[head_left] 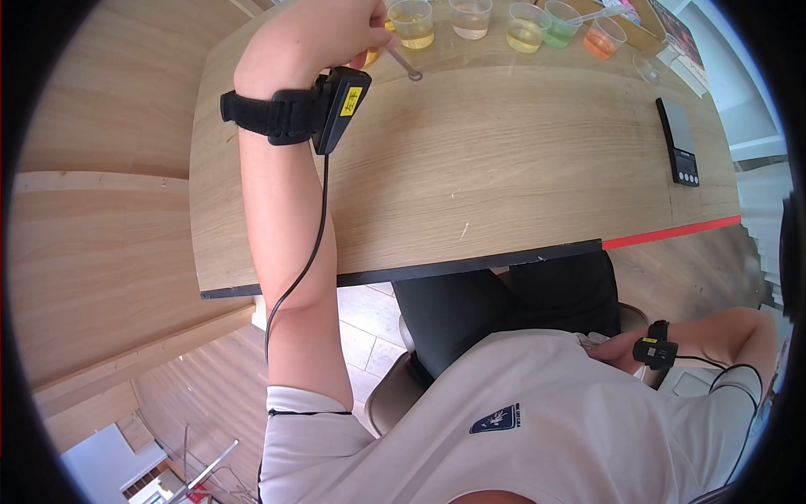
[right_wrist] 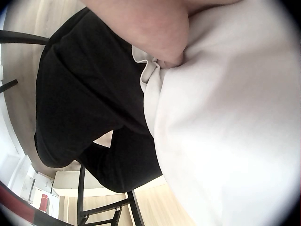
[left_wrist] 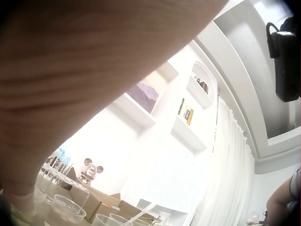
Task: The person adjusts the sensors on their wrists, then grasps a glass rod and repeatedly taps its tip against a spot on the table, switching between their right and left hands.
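Note:
At the top of the head view my left hand (head_left: 340, 34) bends over the table's far left part. Its fingertips pinch a thin grey stick (head_left: 403, 63), whose small round end is over the tabletop. A yellow-liquid cup (head_left: 370, 60) shows partly behind the fingers, and another yellow cup (head_left: 416, 32) stands just right of them. In the left wrist view the hand (left_wrist: 23, 188) is mostly cut off. My right hand (head_left: 615, 350) lies at the shirt's hem by the waist; fabric hides its fingers, also in the right wrist view.
Along the far edge stand a pale-liquid cup (head_left: 470, 23), another yellow one (head_left: 526, 35), a green one (head_left: 560, 32) with a pipette (head_left: 596, 14) across it, and an orange one (head_left: 602, 44). A tipped cup (head_left: 649, 69) and a black scale (head_left: 678, 143) are at the right.

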`<state>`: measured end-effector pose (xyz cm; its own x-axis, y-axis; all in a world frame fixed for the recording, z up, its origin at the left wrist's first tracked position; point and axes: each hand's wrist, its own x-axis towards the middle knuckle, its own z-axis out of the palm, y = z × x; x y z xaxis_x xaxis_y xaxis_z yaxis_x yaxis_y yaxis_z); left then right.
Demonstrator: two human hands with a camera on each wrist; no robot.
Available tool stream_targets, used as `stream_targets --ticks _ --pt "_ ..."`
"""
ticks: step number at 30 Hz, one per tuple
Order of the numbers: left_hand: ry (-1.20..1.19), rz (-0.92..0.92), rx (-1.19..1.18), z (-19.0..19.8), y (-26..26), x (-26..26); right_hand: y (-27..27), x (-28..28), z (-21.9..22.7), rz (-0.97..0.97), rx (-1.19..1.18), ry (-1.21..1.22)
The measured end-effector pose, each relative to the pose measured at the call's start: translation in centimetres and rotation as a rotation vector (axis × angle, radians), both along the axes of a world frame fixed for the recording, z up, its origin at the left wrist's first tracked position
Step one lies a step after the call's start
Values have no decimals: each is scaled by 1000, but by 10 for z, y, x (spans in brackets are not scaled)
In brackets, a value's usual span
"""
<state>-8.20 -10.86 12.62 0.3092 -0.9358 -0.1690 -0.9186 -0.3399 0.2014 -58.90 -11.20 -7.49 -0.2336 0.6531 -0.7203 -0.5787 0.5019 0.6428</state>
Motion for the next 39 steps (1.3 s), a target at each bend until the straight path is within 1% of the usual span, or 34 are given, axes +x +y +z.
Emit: stream_targets --ticks 7,9,10,12,13,15,16,18,19,20,21,22,23,24,26,27,28,30,31,33,36,38,39 --pt "-1 18 -17 -2 0 0 0 -1 -2 30 6 -8" --pt "15 65 43 1 -1 -2 0 0 0 34 11 -27" --pt "17 64 41 1 -2 -2 0 -2 -1 38 8 -33" --pt "-55 21 77 -5 -5 -1 0 -8 -4 41 2 -33" --pt "-53 18 74 -13 -7 4 1 -11 -7 26 27 -63" --pt "19 46 -50 -25 -7 13 0 -9 -2 9 37 -110" --pt "5 45 -59 -24 -5 14 0 -1 8 10 30 -121" --pt "-33 95 -130 -13 3 8 -5 -2 10 14 10 -161" --pt "-9 94 -176 -14 6 11 -4 -8 6 -10 18 -191" --pt "-35 90 -186 -17 8 12 -4 -16 -3 -34 28 -225" --pt "-113 54 -242 -22 12 14 -3 -35 -26 -63 24 -234" --pt "-188 19 -288 -24 15 12 -4 -36 -29 -62 28 -252" --pt "-211 60 -205 -22 18 5 -4 -37 -29 -59 -2 -222" --pt "-220 67 -196 -27 27 6 -2 -35 -25 -52 -32 -185" --pt "-320 -30 -247 -39 41 9 -4 -28 -15 -28 -14 -206" --pt "-317 21 -185 -38 46 1 -4 -26 -12 -13 -10 -216" --pt "-328 24 -179 -40 54 -1 -5 -28 -16 -9 -4 -226" --pt "-359 -46 -129 -44 69 -4 -7 -36 -27 -39 65 -236" --pt "-347 -50 -142 -47 75 -7 -8 -36 -28 -33 67 -236" --pt "-352 -33 -130 -45 91 -19 -11 -36 -27 -21 146 -271" --pt "-347 -1 -84 -41 106 -33 -13 -33 -24 31 173 -336" --pt "-300 81 -4 -41 110 -40 -14 -37 -29 44 182 -373" --pt "-308 88 0 -43 114 -42 -14 -39 -31 50 190 -402"
